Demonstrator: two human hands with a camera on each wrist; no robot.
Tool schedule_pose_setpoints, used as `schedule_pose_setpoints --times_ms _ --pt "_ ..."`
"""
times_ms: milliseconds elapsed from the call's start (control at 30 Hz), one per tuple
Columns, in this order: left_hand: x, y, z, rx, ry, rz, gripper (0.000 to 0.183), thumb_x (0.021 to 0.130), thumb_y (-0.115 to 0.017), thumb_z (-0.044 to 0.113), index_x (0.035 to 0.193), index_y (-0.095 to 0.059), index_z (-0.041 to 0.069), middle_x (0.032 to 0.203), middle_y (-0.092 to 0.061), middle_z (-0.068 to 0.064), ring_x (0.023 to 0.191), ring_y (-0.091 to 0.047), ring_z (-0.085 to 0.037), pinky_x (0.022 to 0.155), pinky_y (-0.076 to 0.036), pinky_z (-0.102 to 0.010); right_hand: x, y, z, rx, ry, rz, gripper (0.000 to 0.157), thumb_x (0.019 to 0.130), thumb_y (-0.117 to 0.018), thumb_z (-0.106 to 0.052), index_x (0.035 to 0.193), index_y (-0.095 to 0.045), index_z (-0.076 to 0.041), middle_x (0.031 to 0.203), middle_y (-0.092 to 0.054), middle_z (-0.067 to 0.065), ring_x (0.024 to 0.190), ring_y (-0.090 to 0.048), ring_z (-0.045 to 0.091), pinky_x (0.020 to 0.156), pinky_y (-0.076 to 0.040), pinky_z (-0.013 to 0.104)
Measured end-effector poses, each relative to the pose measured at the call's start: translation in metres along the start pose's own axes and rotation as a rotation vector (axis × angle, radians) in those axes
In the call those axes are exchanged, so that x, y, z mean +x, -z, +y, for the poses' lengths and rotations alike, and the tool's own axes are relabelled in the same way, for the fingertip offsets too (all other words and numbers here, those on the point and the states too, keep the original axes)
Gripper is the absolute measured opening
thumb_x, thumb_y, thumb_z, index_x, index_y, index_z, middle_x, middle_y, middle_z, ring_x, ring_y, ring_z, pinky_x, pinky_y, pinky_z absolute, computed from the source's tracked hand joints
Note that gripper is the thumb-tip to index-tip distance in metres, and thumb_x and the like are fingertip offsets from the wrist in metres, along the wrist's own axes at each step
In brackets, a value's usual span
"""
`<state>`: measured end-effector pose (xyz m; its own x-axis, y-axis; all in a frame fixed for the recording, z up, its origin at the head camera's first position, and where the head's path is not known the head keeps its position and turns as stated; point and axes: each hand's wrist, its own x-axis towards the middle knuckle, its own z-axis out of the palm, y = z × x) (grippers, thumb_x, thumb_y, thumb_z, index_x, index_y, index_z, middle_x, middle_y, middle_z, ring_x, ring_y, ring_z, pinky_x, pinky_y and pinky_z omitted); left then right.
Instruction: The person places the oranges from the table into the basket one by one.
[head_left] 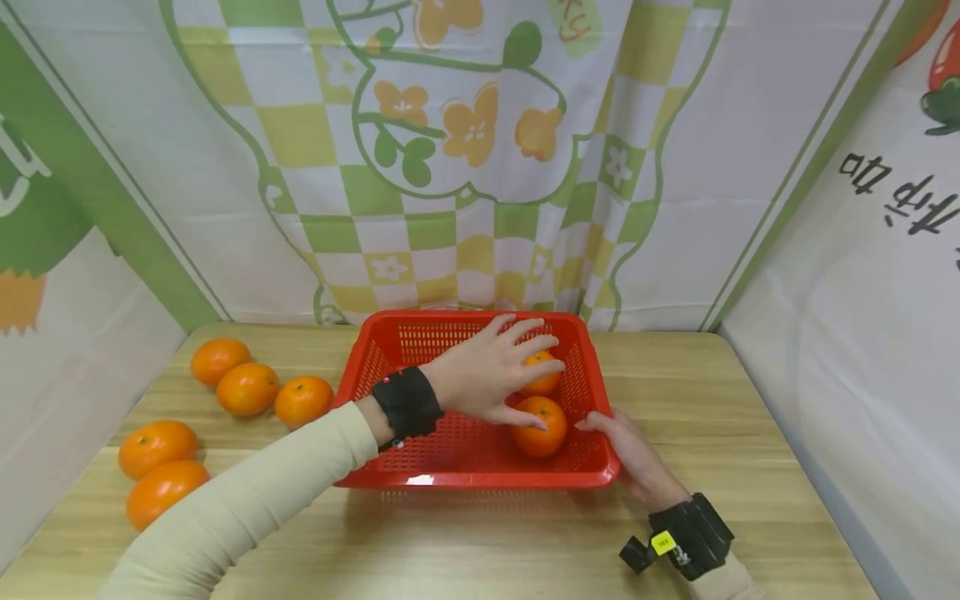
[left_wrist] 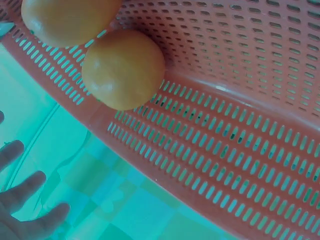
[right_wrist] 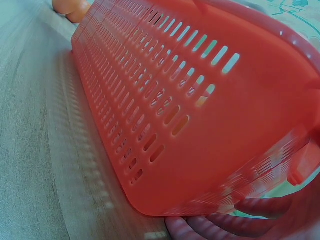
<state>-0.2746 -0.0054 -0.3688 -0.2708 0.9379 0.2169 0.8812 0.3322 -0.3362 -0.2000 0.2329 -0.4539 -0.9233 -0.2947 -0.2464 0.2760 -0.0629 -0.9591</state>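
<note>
A red perforated plastic basket sits on the table, with two oranges inside its right end: one nearer the front, the other behind it. Above them my left hand reaches across the basket, fingers spread and straight, with nothing in its grasp. In the left wrist view the same fruit lies against the basket wall, and spread fingertips show past the rim. My right hand grips the basket's right side, thumb over the rim. Its fingers curl around the outer wall in the right wrist view.
Left of the basket, several more oranges lie on the wooden table: a row of three towards the back and a pair nearer the front. A patterned curtain hangs behind the basket; printed cloth walls border the sides.
</note>
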Motion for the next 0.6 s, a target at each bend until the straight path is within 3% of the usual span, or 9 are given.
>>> schedule_pose_setpoints --times_ms 200,600 --pt "-0.004 0.006 -0.007 0.019 0.051 0.028 0.085 0.08 -0.032 0.08 0.136 -0.046 0.017 0.137 -0.044 -0.012 0.127 -0.028 -0.041 0.098 -0.025 -0.065 0.001 0.001 0.0 -0.003 0.003 -0.006 0.05 0.09 -0.05 -0.014 0.136 -0.036 0.0 0.12 -0.058 0.022 0.101 -0.058 0.04 0.08 -0.052 0.047" --pt "-0.012 0.014 -0.019 -0.013 0.106 0.082 0.087 0.078 -0.036 0.08 0.136 -0.046 0.016 0.138 -0.041 -0.014 0.127 -0.029 -0.039 0.091 -0.038 -0.059 0.0 0.0 -0.001 0.002 -0.002 -0.005 0.052 0.09 -0.05 -0.014 0.138 -0.035 -0.002 0.122 -0.056 0.022 0.101 -0.058 0.04 0.08 -0.052 0.048"
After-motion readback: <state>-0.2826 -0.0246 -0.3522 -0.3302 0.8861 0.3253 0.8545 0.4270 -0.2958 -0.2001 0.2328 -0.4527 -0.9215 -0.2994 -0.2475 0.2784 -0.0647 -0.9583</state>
